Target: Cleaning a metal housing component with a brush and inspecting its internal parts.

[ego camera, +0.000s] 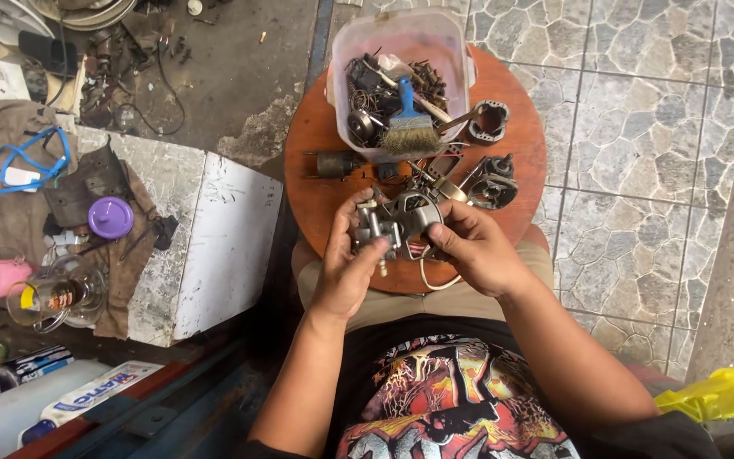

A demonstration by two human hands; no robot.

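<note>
While we look down from above, a grey metal part (399,223) sits between both our hands, held just over the near edge of a round wooden stool (316,183). Our left hand (346,263) curls its fingers (358,212) closed around the part's left end, thumb pressed on top. Our right hand (473,246) pinches its right side, fingers (450,214) bent and tight together on the rounded housing. A small pin sticks down from the part near our left palm; we cannot tell what it is. A white cord (435,280) loops below the part on the stool.

On the stool beyond the part lie a small motor (337,163), dark metal rings (490,121) and a clear plastic tub (401,51) holding a blue-handled brush (409,127) and scrap pieces. Stone-pattern tiles (639,102) cover the floor to our right. To our left lie a white board (227,246), a purple lid (110,218), cloth and a glass jug (48,297).

The part's long axis runs left to right across our view, roughly level, rounded end toward our right hand.
</note>
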